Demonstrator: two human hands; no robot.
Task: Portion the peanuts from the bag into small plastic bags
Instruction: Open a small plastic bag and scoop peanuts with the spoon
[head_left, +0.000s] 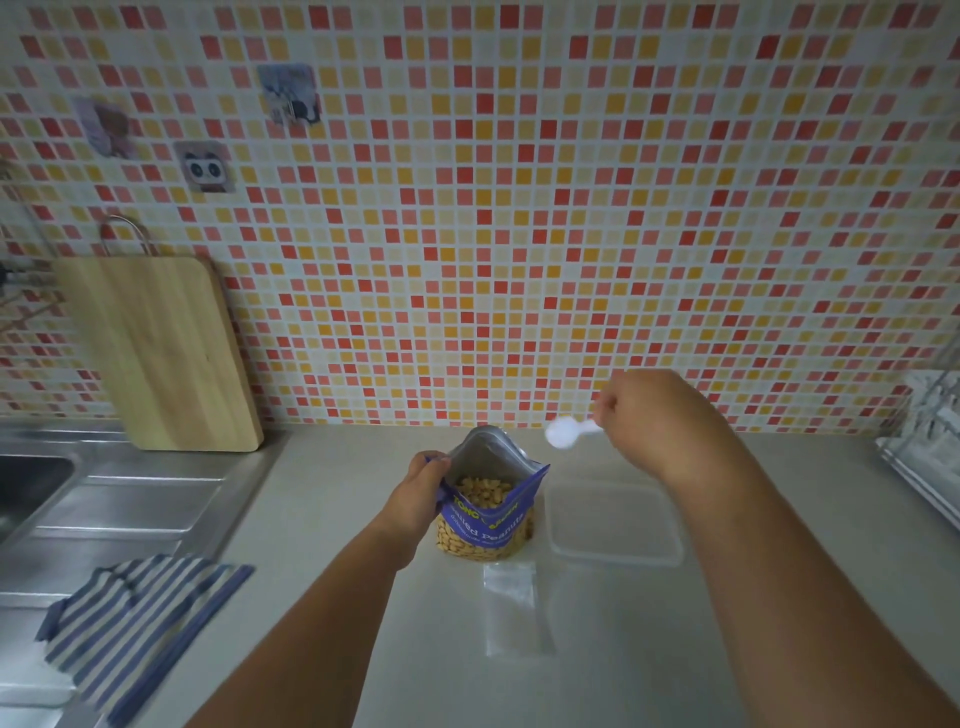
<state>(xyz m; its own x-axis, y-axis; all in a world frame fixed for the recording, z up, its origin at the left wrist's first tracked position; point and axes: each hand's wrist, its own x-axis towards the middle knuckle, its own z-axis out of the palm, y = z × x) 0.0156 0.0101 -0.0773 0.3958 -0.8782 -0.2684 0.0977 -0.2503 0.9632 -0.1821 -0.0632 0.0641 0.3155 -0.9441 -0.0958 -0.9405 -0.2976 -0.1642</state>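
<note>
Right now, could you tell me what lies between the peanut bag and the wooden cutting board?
In the head view, bare counter runs from the cutting board to the left hand, which grips the left rim of the peanut bag.

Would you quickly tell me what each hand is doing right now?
Left hand: grips the peanut bag rim.
Right hand: holds a white spoon.

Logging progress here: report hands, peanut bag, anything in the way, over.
Left hand grips open peanut bag by its rim. Right hand holds white scoop, right of bag mouth. Small plastic bag flat, unfilled. Clear container beside bag, not blocking.
</note>
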